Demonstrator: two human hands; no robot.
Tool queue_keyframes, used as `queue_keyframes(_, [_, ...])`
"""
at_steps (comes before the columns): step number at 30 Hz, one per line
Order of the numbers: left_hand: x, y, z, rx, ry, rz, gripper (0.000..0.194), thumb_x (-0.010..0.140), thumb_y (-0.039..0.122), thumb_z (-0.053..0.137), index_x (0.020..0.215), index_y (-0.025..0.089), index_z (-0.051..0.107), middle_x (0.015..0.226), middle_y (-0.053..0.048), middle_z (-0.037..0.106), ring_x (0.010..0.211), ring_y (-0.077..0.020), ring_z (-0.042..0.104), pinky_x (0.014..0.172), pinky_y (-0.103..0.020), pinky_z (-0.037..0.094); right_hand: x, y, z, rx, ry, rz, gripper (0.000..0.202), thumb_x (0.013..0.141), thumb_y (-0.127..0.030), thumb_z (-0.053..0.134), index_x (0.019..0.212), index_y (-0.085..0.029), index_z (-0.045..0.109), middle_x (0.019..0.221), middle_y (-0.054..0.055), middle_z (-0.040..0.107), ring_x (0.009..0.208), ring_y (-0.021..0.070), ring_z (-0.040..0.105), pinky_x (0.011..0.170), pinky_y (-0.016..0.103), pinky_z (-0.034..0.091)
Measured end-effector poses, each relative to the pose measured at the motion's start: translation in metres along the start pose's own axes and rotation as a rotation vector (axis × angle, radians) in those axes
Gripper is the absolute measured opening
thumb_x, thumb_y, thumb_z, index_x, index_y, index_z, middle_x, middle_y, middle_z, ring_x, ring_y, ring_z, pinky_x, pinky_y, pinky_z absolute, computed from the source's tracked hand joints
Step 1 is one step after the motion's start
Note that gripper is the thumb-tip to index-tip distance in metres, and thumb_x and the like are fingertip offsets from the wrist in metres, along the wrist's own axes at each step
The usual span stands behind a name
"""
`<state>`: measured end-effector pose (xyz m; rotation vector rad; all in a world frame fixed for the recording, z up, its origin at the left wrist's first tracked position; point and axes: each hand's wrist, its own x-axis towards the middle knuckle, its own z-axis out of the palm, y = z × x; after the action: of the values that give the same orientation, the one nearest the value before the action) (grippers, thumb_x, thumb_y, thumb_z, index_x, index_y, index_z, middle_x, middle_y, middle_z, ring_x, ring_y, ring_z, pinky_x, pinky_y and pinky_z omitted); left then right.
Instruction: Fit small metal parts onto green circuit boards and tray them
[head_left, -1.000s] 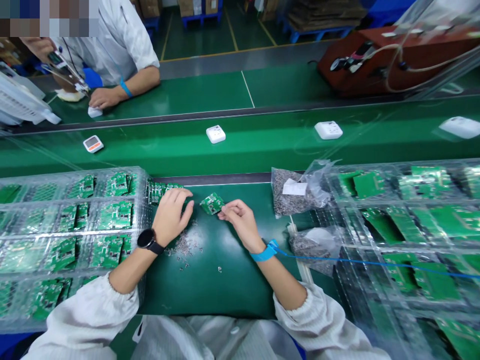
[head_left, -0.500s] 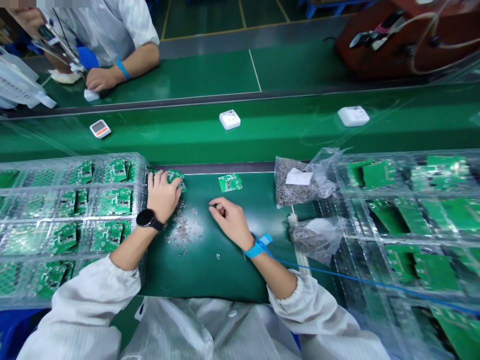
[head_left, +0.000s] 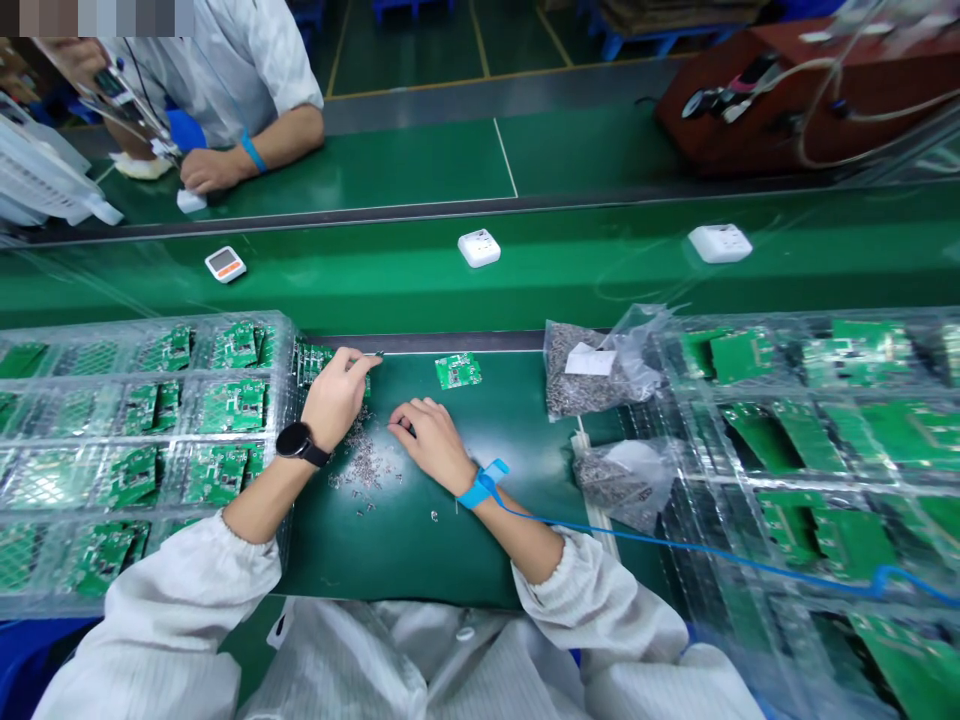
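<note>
My left hand [head_left: 337, 395], with a black watch on its wrist, is closed at the far left of the green work surface [head_left: 405, 560]. Its thumb and fingers pinch what looks like a tilted circuit board [head_left: 367, 386], mostly hidden by the hand. My right hand [head_left: 431, 440] wears a blue wrist strap [head_left: 482, 484]. Its thumb and forefinger are pinched together beside a scatter of small metal parts [head_left: 364, 465]; anything between the fingertips is too small to make out. Another green circuit board [head_left: 458, 370] lies flat beyond my right hand.
Clear compartment trays of circuit boards stand on the left [head_left: 281, 400] and right [head_left: 675, 400]. Two plastic bags of small parts [head_left: 581, 385] lie by the right tray. A blue cord [head_left: 675, 542] runs right. Across the bench, a co-worker's hand [head_left: 210, 170] rests near white equipment.
My left hand has shifted slightly right, its fingers drawn into a pinch over the board. My right hand has moved left, closer to the scattered metal parts. The flat board stays in place.
</note>
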<state>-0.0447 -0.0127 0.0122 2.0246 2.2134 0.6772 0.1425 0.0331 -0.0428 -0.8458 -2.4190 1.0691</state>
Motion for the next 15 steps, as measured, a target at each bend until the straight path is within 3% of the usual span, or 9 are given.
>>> queue_keyframes(4, [-0.001, 0.007, 0.000, -0.325, 0.071, -0.115, 0.027, 0.095, 0.019, 0.056, 0.121, 0.021, 0.057, 0.103, -0.005, 0.057, 0.087, -0.0165, 0.061, 0.077, -0.029, 0.053, -0.002, 0.006, -0.004, 0.175, 0.057, -0.007, 0.009, 0.102, -0.022, 0.053, 0.096, -0.022, 0.060, 0.091, 0.004, 0.067, 0.086, 0.0211, 0.058, 0.081, 0.034, 0.041])
queue_keyframes(9, [-0.001, 0.006, 0.002, -0.816, -0.004, -0.418, 0.043, 0.082, 0.025, 0.072, 0.118, 0.023, 0.049, 0.094, 0.002, 0.051, 0.067, -0.0079, 0.056, 0.064, -0.023, 0.047, -0.002, 0.008, -0.009, 0.435, 0.132, 0.092, 0.009, 0.097, -0.027, 0.056, 0.098, -0.024, 0.064, 0.087, 0.001, 0.069, 0.080, 0.0185, 0.062, 0.075, 0.030, 0.047])
queue_keyframes(13, [0.002, 0.006, 0.000, -0.974, -0.013, -0.559, 0.049, 0.073, 0.028, 0.077, 0.114, 0.022, 0.051, 0.093, 0.003, 0.052, 0.065, -0.0077, 0.056, 0.061, -0.022, 0.044, -0.001, 0.009, -0.010, 0.505, 0.154, 0.141, 0.022, 0.094, -0.030, 0.059, 0.113, -0.024, 0.070, 0.088, 0.001, 0.074, 0.077, 0.0179, 0.064, 0.076, 0.030, 0.050])
queue_keyframes(15, [0.003, 0.007, -0.001, -1.007, -0.022, -0.607, 0.050, 0.070, 0.029, 0.078, 0.113, 0.022, 0.054, 0.094, 0.002, 0.054, 0.067, -0.0096, 0.057, 0.062, -0.023, 0.045, -0.001, 0.009, -0.011, 0.517, 0.156, 0.151, 0.022, 0.094, -0.031, 0.060, 0.110, -0.024, 0.073, 0.088, 0.002, 0.075, 0.077, 0.0180, 0.065, 0.076, 0.031, 0.050])
